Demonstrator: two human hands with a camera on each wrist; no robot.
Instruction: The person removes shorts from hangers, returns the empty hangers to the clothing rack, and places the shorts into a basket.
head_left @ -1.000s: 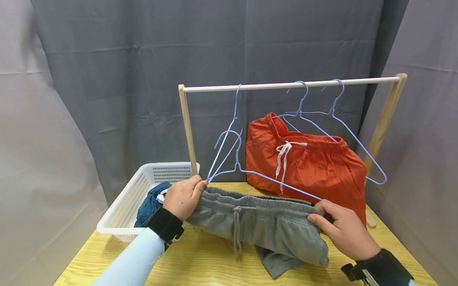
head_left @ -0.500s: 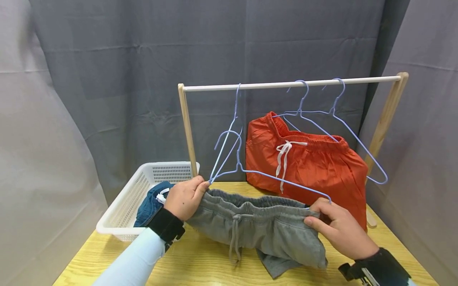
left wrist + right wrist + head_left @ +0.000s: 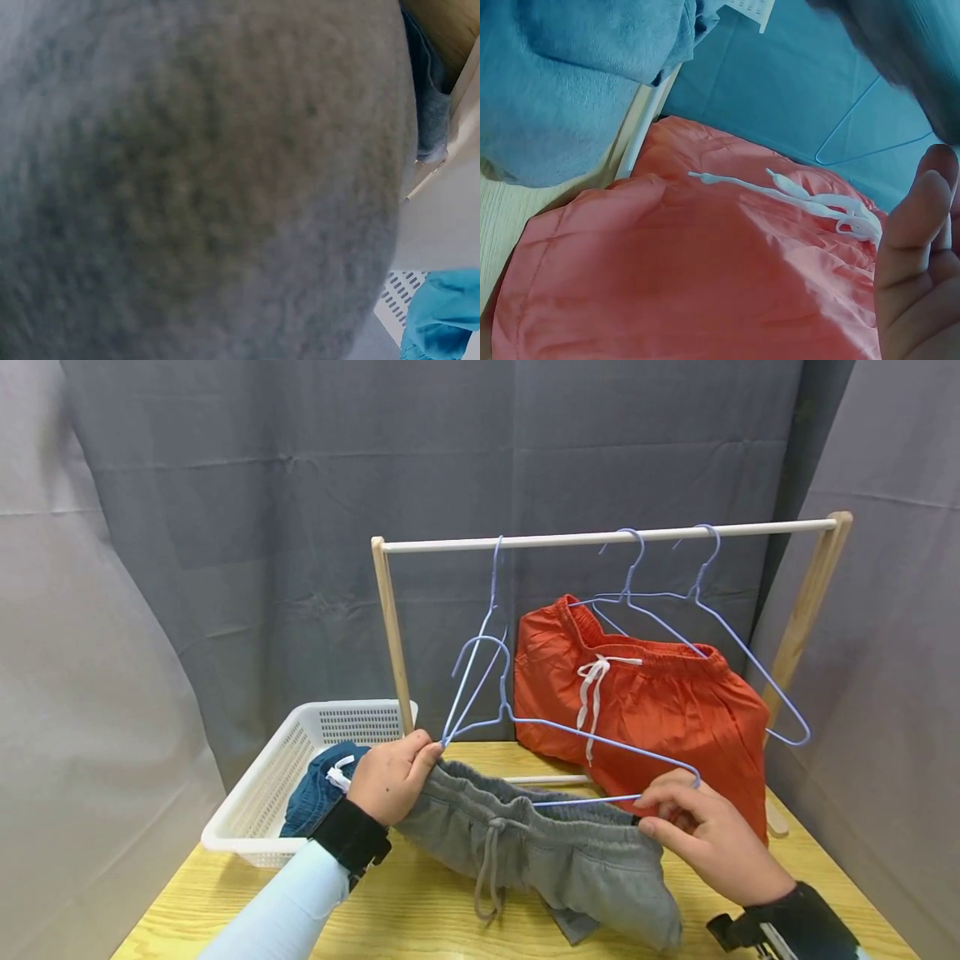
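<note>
A dark-blue cloth garment [image 3: 311,795] is held in a white perforated plastic basket [image 3: 243,845]. Grey drawstring fabric shorts [image 3: 558,856] are stretched over the wooden tabletop [image 3: 390,910], gripped at the waistband's left end by the left hand [image 3: 393,777]. Partly within the waistband, a lavender wire hanger [image 3: 504,692] is set. The waistband's right end is pinched by the right hand [image 3: 723,839], fingers curled beside the hanger. Behind, orange-red drawstring shorts [image 3: 675,714] are hung.

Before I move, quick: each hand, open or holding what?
Left hand: closed, pinching the grey garment by its waistband.
Right hand: closed, fingers curled on the hanger at its right end, thumb near the waistband.
</note>
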